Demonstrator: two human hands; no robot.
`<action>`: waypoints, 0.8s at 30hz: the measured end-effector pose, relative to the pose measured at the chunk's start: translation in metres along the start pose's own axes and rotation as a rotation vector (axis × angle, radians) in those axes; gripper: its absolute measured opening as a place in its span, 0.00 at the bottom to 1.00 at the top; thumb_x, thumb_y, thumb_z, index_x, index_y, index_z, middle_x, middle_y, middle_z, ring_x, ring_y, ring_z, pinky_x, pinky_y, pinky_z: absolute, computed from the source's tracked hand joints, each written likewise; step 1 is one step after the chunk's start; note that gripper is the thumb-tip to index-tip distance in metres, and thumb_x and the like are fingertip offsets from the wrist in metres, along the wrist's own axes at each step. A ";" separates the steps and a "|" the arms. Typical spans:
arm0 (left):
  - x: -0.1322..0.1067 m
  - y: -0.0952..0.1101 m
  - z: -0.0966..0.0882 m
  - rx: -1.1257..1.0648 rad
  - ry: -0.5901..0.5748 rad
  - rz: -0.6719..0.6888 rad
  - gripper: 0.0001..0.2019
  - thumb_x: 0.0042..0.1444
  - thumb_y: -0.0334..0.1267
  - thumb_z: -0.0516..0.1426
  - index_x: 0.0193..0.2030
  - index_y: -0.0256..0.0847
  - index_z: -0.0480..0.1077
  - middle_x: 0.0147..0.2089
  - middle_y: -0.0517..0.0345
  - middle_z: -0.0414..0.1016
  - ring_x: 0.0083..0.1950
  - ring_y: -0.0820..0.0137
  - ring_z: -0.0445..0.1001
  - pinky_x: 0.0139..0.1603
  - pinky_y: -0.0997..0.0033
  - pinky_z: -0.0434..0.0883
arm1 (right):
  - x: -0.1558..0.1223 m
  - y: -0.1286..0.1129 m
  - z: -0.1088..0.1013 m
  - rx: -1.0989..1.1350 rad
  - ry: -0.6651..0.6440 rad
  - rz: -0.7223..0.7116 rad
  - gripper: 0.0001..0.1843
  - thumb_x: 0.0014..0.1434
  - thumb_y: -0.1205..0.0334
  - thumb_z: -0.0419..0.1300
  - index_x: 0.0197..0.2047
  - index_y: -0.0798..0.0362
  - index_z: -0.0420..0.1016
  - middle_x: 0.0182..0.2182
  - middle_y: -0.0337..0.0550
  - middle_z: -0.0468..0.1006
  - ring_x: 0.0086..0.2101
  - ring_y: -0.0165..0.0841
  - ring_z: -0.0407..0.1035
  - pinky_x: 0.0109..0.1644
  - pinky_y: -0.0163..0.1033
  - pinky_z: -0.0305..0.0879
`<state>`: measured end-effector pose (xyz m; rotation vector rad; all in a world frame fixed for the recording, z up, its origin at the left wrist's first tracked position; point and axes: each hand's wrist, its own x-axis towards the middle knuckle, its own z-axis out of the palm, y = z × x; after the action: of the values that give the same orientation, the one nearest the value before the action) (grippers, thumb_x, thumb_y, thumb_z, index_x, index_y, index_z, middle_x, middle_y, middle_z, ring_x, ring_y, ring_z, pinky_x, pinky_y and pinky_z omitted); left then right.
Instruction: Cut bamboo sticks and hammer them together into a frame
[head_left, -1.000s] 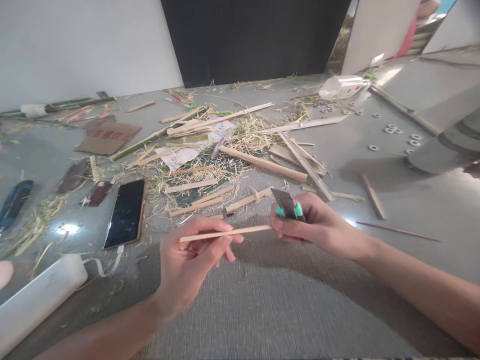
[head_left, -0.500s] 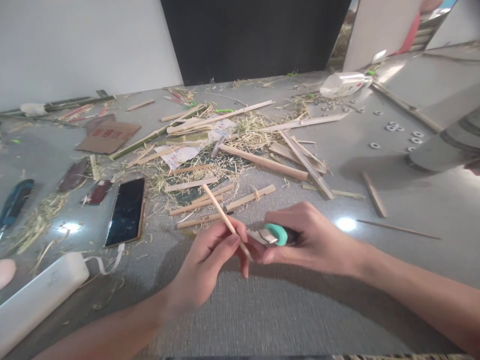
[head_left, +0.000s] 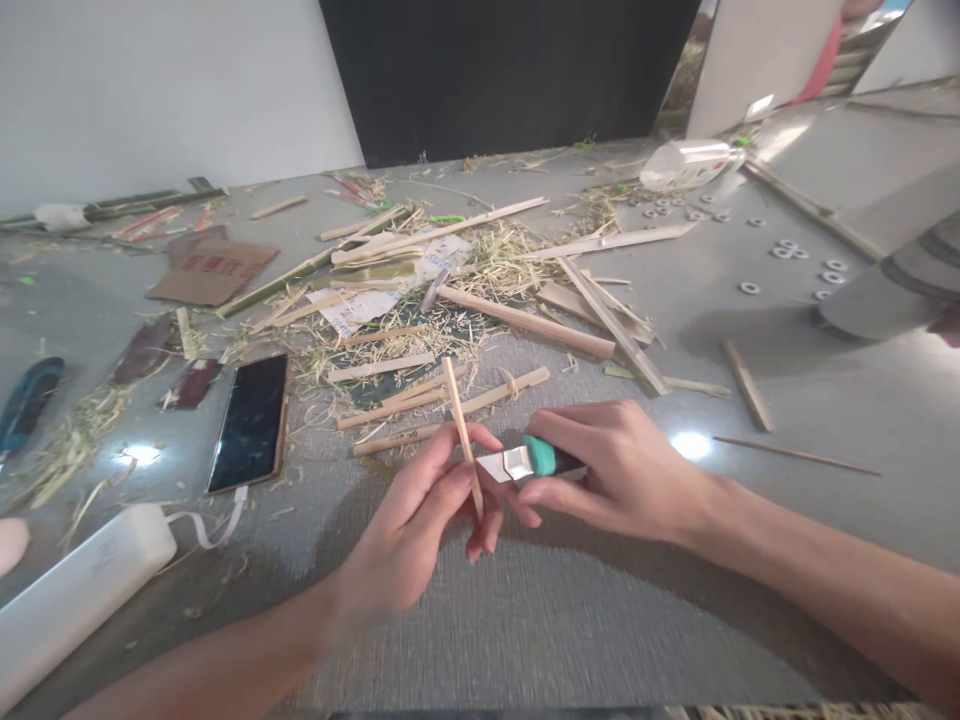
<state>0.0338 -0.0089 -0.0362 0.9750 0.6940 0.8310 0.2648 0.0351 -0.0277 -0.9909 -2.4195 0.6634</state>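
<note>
My left hand [head_left: 420, 525] pinches a thin bamboo stick [head_left: 459, 420] that stands nearly upright, its top leaning away from me. My right hand [head_left: 615, 465] grips a utility knife [head_left: 529, 460] with a teal and black handle. The knife's metal blade end points left and meets the stick near my left fingertips. Both hands hover above a grey mat [head_left: 525, 610] close to me.
Bamboo strips, sticks and shavings [head_left: 480, 300] litter the floor ahead. A black phone [head_left: 251, 420] and a white power bank [head_left: 75, 595] with a cable lie at left. Cardboard [head_left: 214, 272], small white rings [head_left: 787, 258] and a clear bottle [head_left: 686, 165] lie farther off.
The stick swung from lying level between my hands to standing nearly upright in my left hand. My right hand turned the knife from blade-up to blade pointing left against the stick.
</note>
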 end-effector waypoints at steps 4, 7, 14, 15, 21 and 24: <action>-0.001 -0.001 0.000 0.025 0.015 0.013 0.11 0.76 0.41 0.46 0.56 0.41 0.63 0.39 0.49 0.83 0.31 0.74 0.74 0.32 0.75 0.70 | 0.000 0.001 0.002 -0.120 0.023 0.004 0.26 0.67 0.37 0.57 0.32 0.52 0.63 0.24 0.34 0.66 0.23 0.26 0.55 0.29 0.37 0.43; 0.000 -0.001 -0.001 0.045 0.062 0.035 0.10 0.76 0.39 0.46 0.55 0.41 0.65 0.39 0.50 0.83 0.32 0.74 0.75 0.32 0.76 0.70 | 0.002 0.001 0.002 -0.210 0.035 0.007 0.25 0.68 0.38 0.54 0.33 0.51 0.64 0.25 0.36 0.68 0.24 0.28 0.56 0.29 0.37 0.43; 0.001 -0.002 -0.005 0.062 0.107 0.065 0.10 0.75 0.40 0.47 0.55 0.41 0.65 0.41 0.50 0.84 0.32 0.74 0.75 0.31 0.76 0.71 | 0.003 0.002 0.000 -0.363 0.129 -0.044 0.24 0.69 0.39 0.54 0.35 0.52 0.66 0.25 0.37 0.70 0.25 0.30 0.59 0.30 0.38 0.45; 0.001 -0.002 -0.005 0.062 0.108 0.062 0.10 0.76 0.40 0.47 0.55 0.41 0.65 0.41 0.50 0.84 0.32 0.74 0.75 0.31 0.76 0.71 | 0.003 0.002 0.000 -0.371 0.135 -0.049 0.23 0.69 0.39 0.54 0.35 0.52 0.66 0.26 0.37 0.71 0.25 0.30 0.59 0.30 0.38 0.45; 0.000 -0.001 -0.005 0.058 0.062 0.032 0.10 0.76 0.40 0.47 0.57 0.41 0.65 0.41 0.50 0.84 0.32 0.74 0.75 0.32 0.76 0.71 | 0.003 0.000 0.001 -0.408 0.153 -0.071 0.22 0.69 0.40 0.56 0.36 0.51 0.67 0.27 0.38 0.73 0.26 0.31 0.62 0.31 0.38 0.49; 0.001 0.000 -0.004 0.071 0.056 0.031 0.11 0.75 0.40 0.47 0.57 0.41 0.65 0.40 0.51 0.84 0.31 0.75 0.75 0.32 0.76 0.71 | 0.002 0.000 0.000 -0.431 0.161 -0.078 0.21 0.69 0.41 0.56 0.36 0.51 0.68 0.27 0.37 0.74 0.26 0.31 0.63 0.32 0.38 0.51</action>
<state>0.0309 -0.0059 -0.0380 1.0312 0.7621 0.8686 0.2630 0.0366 -0.0272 -1.0553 -2.4896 0.0258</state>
